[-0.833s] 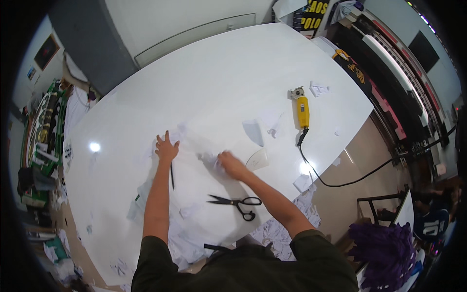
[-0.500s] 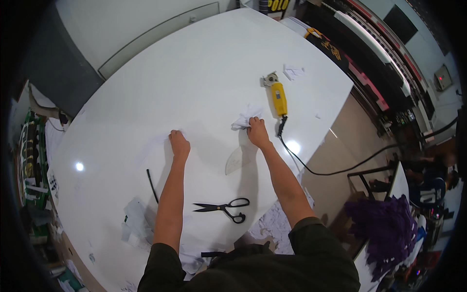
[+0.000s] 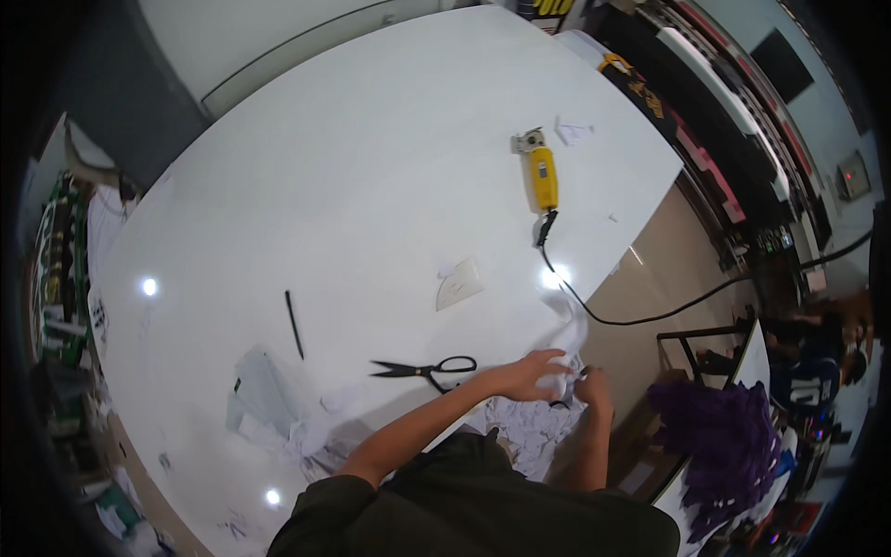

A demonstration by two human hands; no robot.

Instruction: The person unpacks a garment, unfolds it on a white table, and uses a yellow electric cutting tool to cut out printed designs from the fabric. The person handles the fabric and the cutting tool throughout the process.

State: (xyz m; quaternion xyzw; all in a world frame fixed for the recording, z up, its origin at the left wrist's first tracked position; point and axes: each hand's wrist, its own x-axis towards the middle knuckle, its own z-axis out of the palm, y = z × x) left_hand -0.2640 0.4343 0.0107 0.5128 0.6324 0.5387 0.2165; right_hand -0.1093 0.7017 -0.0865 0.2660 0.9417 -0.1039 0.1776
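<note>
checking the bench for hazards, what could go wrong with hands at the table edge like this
The black scissors lie close beside the left hand, blades pointing away, so a sweep of the forearm could catch them or knock them off.

Both hands, the right hand too, gather white fabric scraps at the table edge, right where the black cord of the yellow cutter hangs over; snagging it might drag the tool.

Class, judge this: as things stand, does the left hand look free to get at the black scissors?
Probably yes: the left hand lies just beside the scissors, with only bare table between, though it is touching white scraps.
</note>
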